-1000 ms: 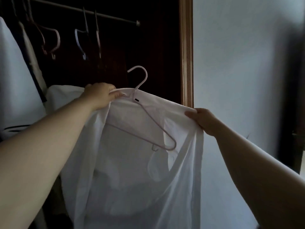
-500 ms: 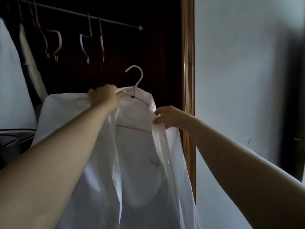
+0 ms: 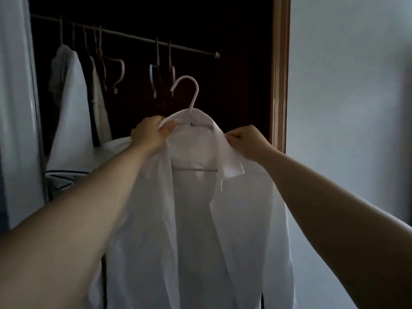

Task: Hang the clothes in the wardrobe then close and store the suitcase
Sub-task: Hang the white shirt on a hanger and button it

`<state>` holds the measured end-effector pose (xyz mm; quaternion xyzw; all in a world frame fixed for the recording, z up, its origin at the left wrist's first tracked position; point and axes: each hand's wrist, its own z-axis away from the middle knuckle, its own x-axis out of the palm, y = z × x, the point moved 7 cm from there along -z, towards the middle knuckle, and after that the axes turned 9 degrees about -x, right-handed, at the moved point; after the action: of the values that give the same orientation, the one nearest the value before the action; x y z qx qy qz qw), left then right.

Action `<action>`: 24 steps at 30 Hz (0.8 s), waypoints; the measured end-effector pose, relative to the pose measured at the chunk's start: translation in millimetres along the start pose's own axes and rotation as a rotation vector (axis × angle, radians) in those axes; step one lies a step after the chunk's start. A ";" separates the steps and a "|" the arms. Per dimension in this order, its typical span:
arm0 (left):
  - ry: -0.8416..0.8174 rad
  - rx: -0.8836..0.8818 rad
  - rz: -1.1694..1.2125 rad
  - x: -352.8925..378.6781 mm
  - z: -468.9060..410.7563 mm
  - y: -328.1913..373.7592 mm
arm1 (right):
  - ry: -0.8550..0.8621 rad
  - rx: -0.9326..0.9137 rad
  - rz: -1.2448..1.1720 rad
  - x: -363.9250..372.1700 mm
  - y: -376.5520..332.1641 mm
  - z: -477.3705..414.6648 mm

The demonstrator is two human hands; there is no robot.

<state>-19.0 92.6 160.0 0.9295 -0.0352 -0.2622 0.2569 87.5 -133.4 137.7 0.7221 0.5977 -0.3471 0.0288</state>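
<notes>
A white shirt (image 3: 200, 230) is held up on a pink hanger (image 3: 193, 100) in front of the open wardrobe (image 3: 234, 74). The hanger's top is gripped by the left hand (image 3: 151, 134), together with shirt cloth. The shirt's collar (image 3: 231, 161) is pinched by the right hand (image 3: 247, 139). The hook is pointed up, below the rail (image 3: 133, 38) and apart from it. On the rail, empty hangers (image 3: 122, 68) and two pale clothes (image 3: 69, 97) are hung. A wooden frame (image 3: 279, 74) and a pale wall (image 3: 345, 85) are seen to the right.

Shirt (image 3: 196, 219) on hanger (image 3: 189, 101) before wardrobe rail (image 3: 133, 39), wall (image 3: 345, 85) right.
</notes>
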 end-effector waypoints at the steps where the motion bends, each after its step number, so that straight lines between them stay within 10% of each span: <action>1: -0.012 0.004 0.010 1.1 1.3 3.0 | 0.004 -0.012 -0.010 -1.2 -5.1 -0.8; 9: -0.182 0.088 -0.007 32.2 14.2 38.5 | 0.067 0.025 0.017 -25.1 -2.7 -5.2; 16: 0.171 -0.076 -0.630 4.6 3.6 58.3 | 0.177 0.160 0.192 -68.5 16.5 -6.5; 24: -0.229 -0.072 0.080 64.5 16.7 96.1 | 0.242 0.147 0.255 -101.9 9.8 -23.6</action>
<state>34.7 -11.2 165.2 0.8815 -0.0921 -0.3573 0.2948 102.7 -211.4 206.4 0.8286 0.4735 -0.2942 -0.0525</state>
